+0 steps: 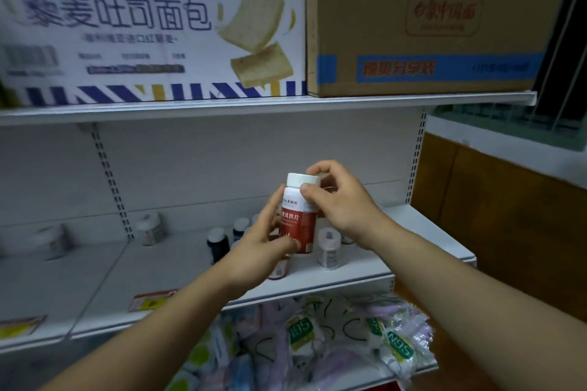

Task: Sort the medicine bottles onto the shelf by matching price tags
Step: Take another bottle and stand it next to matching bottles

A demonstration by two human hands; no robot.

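Note:
A red-and-white medicine bottle (300,216) with a white ribbed cap is held upright in the air in front of the middle shelf (317,279). My left hand (263,244) grips its lower body from the left. My right hand (341,200) holds its cap and shoulder from the right, thumb on the front. Behind it on the shelf stand several other bottles: a dark one (217,244), a white one (328,249), and a blurred white one (152,227) further left. A red-and-yellow price tag (151,300) sits on the shelf's front edge.
The top shelf carries a white bread carton (152,25) and a brown cardboard box (428,19). Below the middle shelf lie packets of N95 masks (317,346). Another price tag (20,325) is at far left. A brown wall panel (508,232) stands to the right.

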